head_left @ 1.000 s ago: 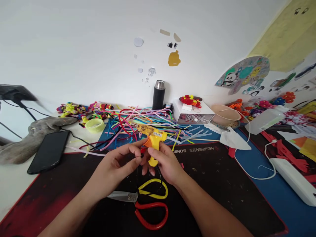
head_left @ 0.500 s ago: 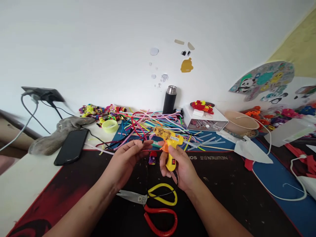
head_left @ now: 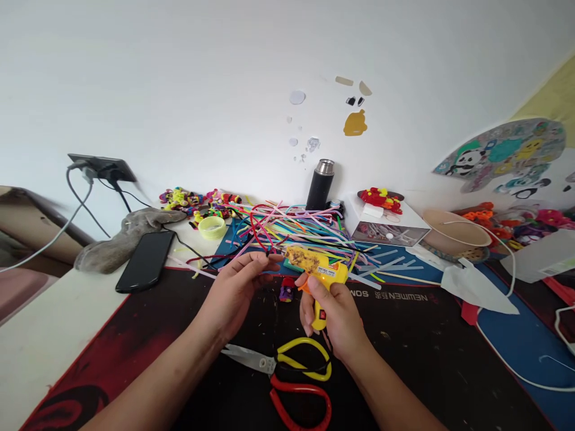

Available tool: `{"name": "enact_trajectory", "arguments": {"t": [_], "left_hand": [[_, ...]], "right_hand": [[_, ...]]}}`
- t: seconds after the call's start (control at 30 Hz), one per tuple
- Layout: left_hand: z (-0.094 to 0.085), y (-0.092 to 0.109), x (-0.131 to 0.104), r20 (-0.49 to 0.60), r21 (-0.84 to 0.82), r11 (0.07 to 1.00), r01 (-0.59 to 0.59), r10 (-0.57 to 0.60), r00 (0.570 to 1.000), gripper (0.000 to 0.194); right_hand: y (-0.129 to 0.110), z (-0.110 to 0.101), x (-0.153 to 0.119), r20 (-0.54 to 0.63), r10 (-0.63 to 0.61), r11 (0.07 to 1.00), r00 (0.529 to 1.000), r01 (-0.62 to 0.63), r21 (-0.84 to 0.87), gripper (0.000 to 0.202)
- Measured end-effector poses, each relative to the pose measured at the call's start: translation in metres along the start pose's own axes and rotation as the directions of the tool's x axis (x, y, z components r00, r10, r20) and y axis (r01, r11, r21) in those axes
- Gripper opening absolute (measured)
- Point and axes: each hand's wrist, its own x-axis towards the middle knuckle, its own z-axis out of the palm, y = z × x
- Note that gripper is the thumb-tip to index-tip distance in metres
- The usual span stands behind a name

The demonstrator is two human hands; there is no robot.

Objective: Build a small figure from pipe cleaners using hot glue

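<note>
My right hand (head_left: pixel 339 314) is wrapped round the handle of a yellow hot glue gun (head_left: pixel 330 275), with a finger by its orange trigger. The gun's stained front end points left, close to the fingertips of my left hand (head_left: pixel 240 287). There the thumb and forefinger pinch a small dark piece (head_left: pixel 268 254), too small to name. Below both hands lie open scissors (head_left: pixel 265 363) with one yellow and one red handle. A small purple and red fuzzy figure (head_left: pixel 286 290) rests on the black mat between the hands.
Behind my hands spreads a heap of coloured pipe cleaners (head_left: pixel 287 224). Clear glue sticks (head_left: pixel 395 263) lie to its right, near a white drawer box (head_left: pixel 386 224). A black flask (head_left: pixel 320 185) stands at the wall. A phone (head_left: pixel 144 261) and a tape roll (head_left: pixel 212 227) are left.
The glue gun has dropped a little, and its nozzle now sits lower beside the left fingertips. My left hand keeps its pinch. The whole view has shifted slightly.
</note>
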Motion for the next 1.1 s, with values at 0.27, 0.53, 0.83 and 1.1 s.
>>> {"name": "enact_trajectory", "arguments": {"t": [0.27,0.53,0.83,1.1], "left_hand": [[-0.0022,-0.0018,0.0022,-0.033,0.014,0.999,-0.036,0.036,0.999,0.025],[-0.0026,-0.0029,0.004,-0.05,-0.004,0.999,-0.045,0.044,0.998,0.029],[0.0011,-0.0009,0.0022,-0.046,-0.019,0.999,-0.037,0.036,0.998,0.03],[0.0026,-0.0014,0.0013,-0.056,-0.014,0.999,-0.04,0.039,0.998,0.034]], "right_hand": [[-0.0007,0.0042,-0.0015,-0.042,-0.003,0.989,0.999,-0.003,-0.149,0.059],[-0.0009,0.005,-0.0042,-0.042,0.016,0.967,0.999,-0.026,-0.253,0.067],[-0.0005,0.0052,-0.0061,-0.085,0.012,0.964,0.996,-0.034,-0.262,0.067],[0.0012,0.0045,-0.0076,-0.077,0.023,0.964,0.997,-0.042,-0.264,0.068]]}}
